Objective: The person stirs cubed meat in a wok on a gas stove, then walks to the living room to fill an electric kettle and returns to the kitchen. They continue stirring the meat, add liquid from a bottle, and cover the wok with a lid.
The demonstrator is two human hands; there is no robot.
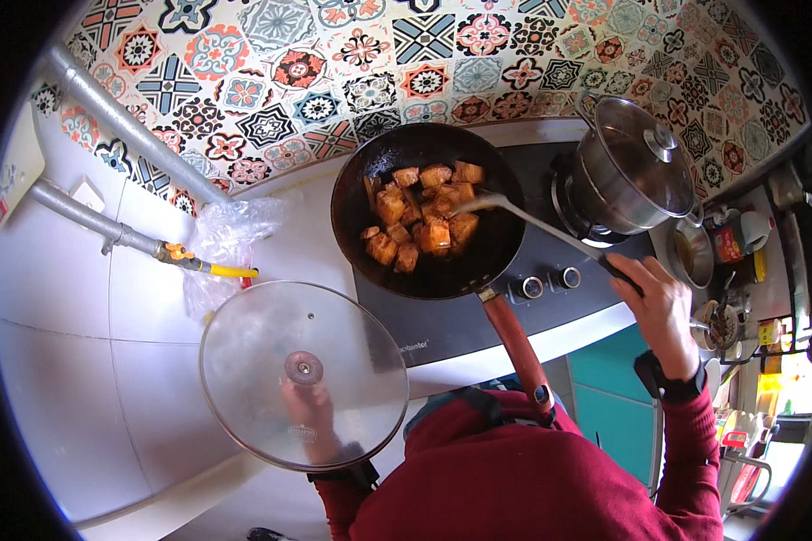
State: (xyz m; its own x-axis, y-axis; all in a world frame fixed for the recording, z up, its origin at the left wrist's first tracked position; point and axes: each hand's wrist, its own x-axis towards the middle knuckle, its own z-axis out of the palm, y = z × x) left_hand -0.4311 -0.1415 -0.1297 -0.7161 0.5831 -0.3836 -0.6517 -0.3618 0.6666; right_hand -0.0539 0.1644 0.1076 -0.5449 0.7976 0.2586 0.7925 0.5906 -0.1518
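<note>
My right hand point(656, 311) grips the dark handle of a metal spatula point(555, 231). Its head rests among browned chunks of meat point(436, 234) in a dark wok point(352, 243) on the left side of the cooktop. The wok's reddish-brown handle point(517, 348) points towards my body. Left of the wok, my left hand point(308, 412) holds a round glass lid point(243, 379) by its knob point(304, 368). That hand shows blurred through the steamed glass, and its fingers are partly hidden behind the knob's round base.
A lidded steel pot point(616, 176) stands on the right burner. Control knobs point(532, 287) sit at the front of the black cooktop point(406, 324). A gas pipe with a yellow hose point(233, 271) and a crumpled plastic bag point(227, 230) are at left. Beyond my right hand is a metal bowl point(691, 253).
</note>
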